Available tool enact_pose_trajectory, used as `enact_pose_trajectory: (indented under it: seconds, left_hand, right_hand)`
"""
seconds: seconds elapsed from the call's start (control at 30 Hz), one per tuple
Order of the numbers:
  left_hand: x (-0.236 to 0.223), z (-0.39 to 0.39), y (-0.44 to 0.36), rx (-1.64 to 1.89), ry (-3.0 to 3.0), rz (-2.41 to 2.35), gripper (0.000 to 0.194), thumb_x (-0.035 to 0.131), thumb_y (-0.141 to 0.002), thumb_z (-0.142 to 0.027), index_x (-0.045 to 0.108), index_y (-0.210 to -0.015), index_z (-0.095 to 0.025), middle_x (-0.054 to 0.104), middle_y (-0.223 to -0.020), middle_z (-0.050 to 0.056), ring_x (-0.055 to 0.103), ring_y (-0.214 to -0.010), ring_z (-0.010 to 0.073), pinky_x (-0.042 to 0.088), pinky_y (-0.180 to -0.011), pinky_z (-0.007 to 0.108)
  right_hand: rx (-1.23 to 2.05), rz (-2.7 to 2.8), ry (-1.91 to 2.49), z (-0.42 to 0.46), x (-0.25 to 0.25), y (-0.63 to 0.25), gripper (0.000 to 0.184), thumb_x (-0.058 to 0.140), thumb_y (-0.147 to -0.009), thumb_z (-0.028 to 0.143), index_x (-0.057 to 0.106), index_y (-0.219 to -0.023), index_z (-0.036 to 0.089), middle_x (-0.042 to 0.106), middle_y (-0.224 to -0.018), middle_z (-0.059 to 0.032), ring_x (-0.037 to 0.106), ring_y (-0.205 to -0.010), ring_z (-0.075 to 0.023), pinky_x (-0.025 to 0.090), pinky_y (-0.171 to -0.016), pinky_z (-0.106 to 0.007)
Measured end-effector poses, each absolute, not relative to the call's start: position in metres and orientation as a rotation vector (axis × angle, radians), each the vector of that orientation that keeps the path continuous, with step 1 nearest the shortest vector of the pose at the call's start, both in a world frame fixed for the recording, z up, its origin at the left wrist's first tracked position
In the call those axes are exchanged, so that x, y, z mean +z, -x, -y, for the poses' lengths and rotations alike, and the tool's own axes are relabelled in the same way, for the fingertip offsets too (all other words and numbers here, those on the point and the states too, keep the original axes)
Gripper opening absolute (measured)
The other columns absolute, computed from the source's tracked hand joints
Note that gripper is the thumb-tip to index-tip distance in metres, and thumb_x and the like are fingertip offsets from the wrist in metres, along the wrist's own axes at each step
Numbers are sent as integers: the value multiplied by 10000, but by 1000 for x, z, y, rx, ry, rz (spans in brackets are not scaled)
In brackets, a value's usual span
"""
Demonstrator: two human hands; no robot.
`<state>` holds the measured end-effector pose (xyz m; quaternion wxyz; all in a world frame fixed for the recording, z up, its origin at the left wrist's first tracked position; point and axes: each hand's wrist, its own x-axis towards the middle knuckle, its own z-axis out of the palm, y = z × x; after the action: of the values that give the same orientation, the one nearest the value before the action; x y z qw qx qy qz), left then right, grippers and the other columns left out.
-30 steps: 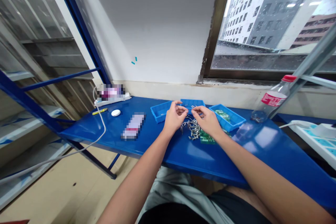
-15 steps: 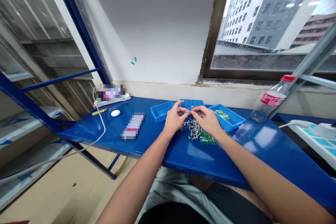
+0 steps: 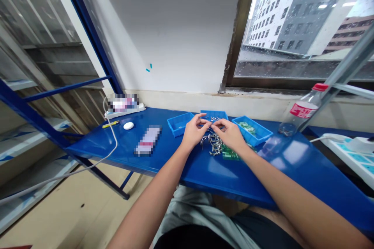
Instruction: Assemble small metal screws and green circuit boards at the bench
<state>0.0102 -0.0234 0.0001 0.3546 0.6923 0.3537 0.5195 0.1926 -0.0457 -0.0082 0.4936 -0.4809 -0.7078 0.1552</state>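
My left hand point(image 3: 193, 132) is closed in a pinch, thumb and index finger close to the right fingertips. My right hand point(image 3: 230, 133) pinches from the other side. Whatever lies between the fingertips is too small to make out. Beneath and between the hands is a pile of silver metal pieces point(image 3: 215, 147), which look like screws. Small green translucent pieces point(image 3: 230, 154) lie by the right wrist. Behind the hands sits a blue bin point(image 3: 214, 114) with thin metal pieces in it, partly hidden by the fingers.
Another blue bin point(image 3: 174, 125) stands at left; a third bin point(image 3: 258, 138) at right holds pale green pieces. A plastic bottle point(image 3: 304, 109) stands at the right. A blurred-out flat object point(image 3: 148, 140), white round item point(image 3: 128, 125), yellow tool point(image 3: 110, 124) and cable point(image 3: 116, 140) are left.
Both hands stay nearly in place, with the fingertips shifting slightly. A thin shiny piece seen between the fingertips earlier is now hard to see.
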Motion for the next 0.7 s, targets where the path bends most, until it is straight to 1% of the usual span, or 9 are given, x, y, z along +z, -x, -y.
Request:
enact_pose_trajectory:
  seconds: [0.13, 0.2, 0.27, 0.33, 0.4, 0.53, 0.63, 0.7]
  left_hand:
    - [1, 25, -9, 1326, -1875, -1013, 316, 650, -950, -266, 652, -1254, -182, 794, -1021, 74, 749, -959, 204, 580, -823, 300]
    - [-1, 25, -9, 1306, -1958, -1064, 259, 638, -951, -256, 685, -1196, -188, 795, -1017, 70, 749, -940, 206, 580, -805, 302]
    - [-3, 25, -9, 1268, -2076, -1081, 220, 630, -951, -248, 707, -1149, -193, 793, -1032, 66, 747, -940, 208, 579, -816, 311]
    - [-5, 25, -9, 1208, -2211, -1069, 199, 621, -953, -247, 721, -1117, -193, 788, -1061, 70, 741, -969, 217, 577, -857, 331]
    - [-7, 25, -9, 1139, -2336, -1063, 193, 620, -952, -254, 735, -1093, -191, 780, -1098, 80, 729, -1013, 233, 569, -918, 360]
    - [-12, 24, -8, 1022, -2493, -1029, 222, 646, -932, -269, 745, -1118, -199, 763, -1165, 92, 699, -1107, 254, 535, -1025, 402]
    - [-17, 22, -8, 959, -2556, -982, 272, 671, -922, -311, 747, -1161, -204, 746, -1234, 107, 665, -1207, 276, 499, -1094, 427]
    - [-20, 21, -8, 908, -2578, -976, 304, 678, -922, -351, 748, -1179, -203, 739, -1259, 116, 653, -1237, 288, 486, -1113, 436]
  right_hand:
    - [419, 1629, 1214, 49, -3, -192, 305, 679, -905, 509, 720, -866, 209, 760, -852, -47, 667, -704, -203, 534, -706, -336]
    - [424, 1606, 1224, 48, -3, -193, 337, 671, -908, 536, 716, -857, 206, 764, -851, -54, 680, -729, -216, 542, -729, -344]
    - [451, 1587, 1214, 45, -5, -194, 362, 654, -915, 561, 724, -889, 207, 772, -891, -66, 700, -784, -231, 554, -751, -352]
    - [516, 1558, 1190, 41, -9, -196, 382, 638, -919, 582, 728, -944, 212, 774, -932, -75, 714, -831, -243, 566, -743, -354]
    - [588, 1520, 1171, 36, -13, -198, 403, 623, -922, 599, 724, -983, 213, 768, -935, -78, 713, -823, -241, 568, -695, -343]
    - [671, 1450, 1140, 31, -16, -201, 427, 610, -925, 611, 715, -1014, 207, 747, -880, -69, 659, -693, -200, 533, -591, -306]
    - [707, 1413, 1122, 31, -12, -202, 416, 633, -915, 599, 716, -1005, 202, 725, -827, -55, 604, -614, -172, 508, -556, -293]
    - [718, 1390, 1114, 33, -7, -202, 404, 652, -908, 588, 714, -985, 196, 717, -816, -52, 587, -591, -158, 494, -543, -285]
